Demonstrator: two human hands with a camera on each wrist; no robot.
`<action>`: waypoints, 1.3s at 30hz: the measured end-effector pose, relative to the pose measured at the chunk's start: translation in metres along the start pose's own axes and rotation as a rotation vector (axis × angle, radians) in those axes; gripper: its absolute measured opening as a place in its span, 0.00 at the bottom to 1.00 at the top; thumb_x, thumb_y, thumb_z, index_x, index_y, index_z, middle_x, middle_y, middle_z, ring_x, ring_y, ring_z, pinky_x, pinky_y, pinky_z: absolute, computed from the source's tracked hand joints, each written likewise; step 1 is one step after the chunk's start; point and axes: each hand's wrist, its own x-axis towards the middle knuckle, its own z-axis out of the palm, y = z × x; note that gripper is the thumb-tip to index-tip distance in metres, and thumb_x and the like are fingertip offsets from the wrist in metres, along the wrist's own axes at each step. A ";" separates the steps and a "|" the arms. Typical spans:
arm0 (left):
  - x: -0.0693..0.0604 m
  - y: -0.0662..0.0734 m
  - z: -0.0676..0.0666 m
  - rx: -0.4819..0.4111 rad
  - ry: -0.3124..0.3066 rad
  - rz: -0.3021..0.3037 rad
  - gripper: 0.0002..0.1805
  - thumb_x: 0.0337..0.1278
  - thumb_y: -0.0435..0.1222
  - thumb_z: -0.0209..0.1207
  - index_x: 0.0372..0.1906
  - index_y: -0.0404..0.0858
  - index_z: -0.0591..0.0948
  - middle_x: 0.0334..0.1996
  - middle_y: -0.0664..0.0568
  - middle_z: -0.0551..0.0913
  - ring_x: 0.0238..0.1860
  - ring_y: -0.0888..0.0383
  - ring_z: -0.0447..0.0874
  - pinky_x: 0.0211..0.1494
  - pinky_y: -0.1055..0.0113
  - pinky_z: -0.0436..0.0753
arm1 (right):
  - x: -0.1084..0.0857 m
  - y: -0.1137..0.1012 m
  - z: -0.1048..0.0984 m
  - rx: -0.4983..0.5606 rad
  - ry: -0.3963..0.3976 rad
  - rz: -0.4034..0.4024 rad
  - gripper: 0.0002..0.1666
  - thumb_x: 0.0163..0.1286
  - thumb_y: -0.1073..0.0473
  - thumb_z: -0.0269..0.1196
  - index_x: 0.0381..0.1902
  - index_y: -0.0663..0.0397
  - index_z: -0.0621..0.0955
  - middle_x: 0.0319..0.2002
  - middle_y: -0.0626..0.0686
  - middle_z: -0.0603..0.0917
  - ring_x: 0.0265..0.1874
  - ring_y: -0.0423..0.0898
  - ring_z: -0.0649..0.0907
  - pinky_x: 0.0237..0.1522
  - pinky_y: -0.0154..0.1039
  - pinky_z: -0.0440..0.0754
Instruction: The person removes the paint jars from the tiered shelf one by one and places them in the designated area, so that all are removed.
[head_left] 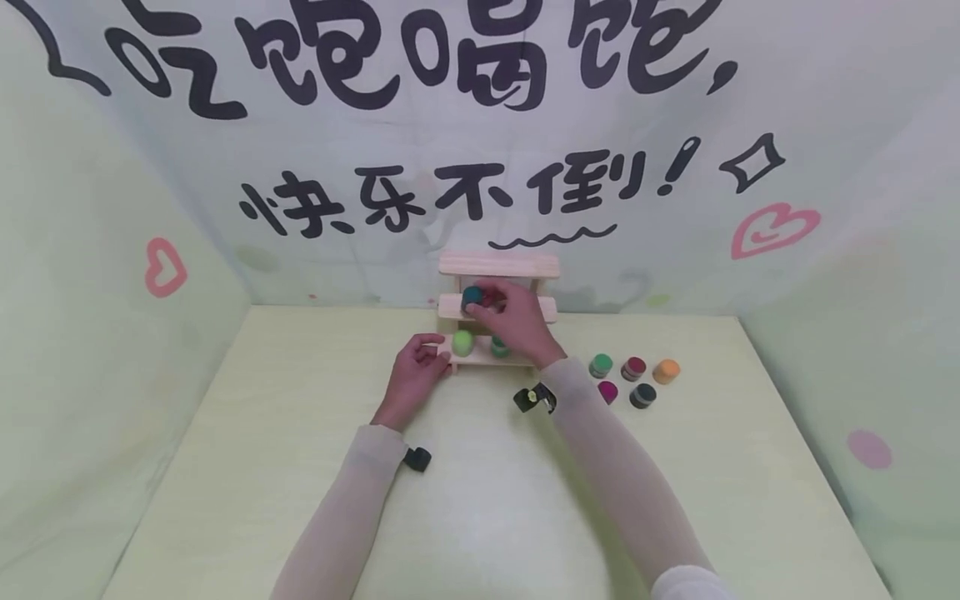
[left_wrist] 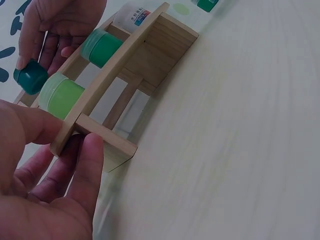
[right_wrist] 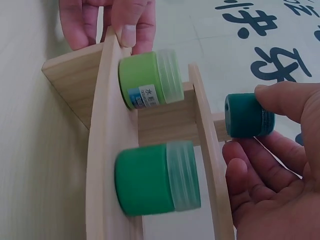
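Observation:
My left hand (head_left: 415, 371) grips the left end of the lowest step of a small wooden tiered rack (head_left: 498, 265), thumb above and fingers beneath. With thumb and fingers my right hand (head_left: 517, 317) pinches a dark teal paint jar (right_wrist: 247, 115) at the left part of the middle step; whether the jar touches the wood I cannot tell. On the lowest step sit a light green jar (right_wrist: 145, 80), close to my left hand, and a green jar (right_wrist: 150, 180) beside it. A whitish labelled jar (left_wrist: 131, 17) shows farther along in the left wrist view, hidden in the head view.
Right of the rack stand several jars: green (head_left: 601, 365), dark red (head_left: 633, 368), orange (head_left: 666, 371), magenta (head_left: 608, 392) and black (head_left: 642, 395). A cloth backdrop (head_left: 360, 275) with writing hangs right behind the rack. Pale table (head_left: 300, 467) surface extends in front.

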 end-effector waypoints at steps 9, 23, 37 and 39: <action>-0.002 -0.004 0.001 -0.017 -0.007 -0.001 0.19 0.69 0.33 0.66 0.61 0.41 0.79 0.43 0.46 0.84 0.45 0.56 0.89 0.53 0.66 0.92 | -0.012 0.009 -0.018 -0.003 0.029 0.041 0.27 0.71 0.48 0.73 0.65 0.45 0.83 0.53 0.49 0.87 0.52 0.47 0.85 0.57 0.46 0.88; -0.002 -0.005 0.006 -0.016 -0.024 0.017 0.19 0.69 0.34 0.67 0.62 0.43 0.80 0.44 0.45 0.85 0.45 0.55 0.90 0.54 0.66 0.92 | -0.061 0.043 -0.084 -0.045 0.107 -0.009 0.26 0.73 0.51 0.71 0.65 0.53 0.82 0.53 0.56 0.88 0.53 0.51 0.86 0.49 0.27 0.86; -0.002 -0.001 -0.002 0.015 -0.019 0.047 0.17 0.70 0.34 0.66 0.60 0.43 0.81 0.41 0.46 0.85 0.44 0.55 0.90 0.52 0.66 0.92 | -0.105 0.073 -0.121 -0.159 0.088 0.057 0.29 0.75 0.46 0.69 0.67 0.51 0.81 0.54 0.57 0.88 0.52 0.55 0.88 0.47 0.20 0.83; -0.001 -0.001 -0.002 0.018 -0.018 0.049 0.17 0.70 0.34 0.66 0.60 0.43 0.81 0.41 0.47 0.85 0.43 0.56 0.90 0.52 0.66 0.92 | -0.110 0.076 -0.125 -0.172 0.095 0.062 0.29 0.75 0.47 0.69 0.67 0.53 0.81 0.54 0.58 0.89 0.51 0.56 0.89 0.47 0.20 0.83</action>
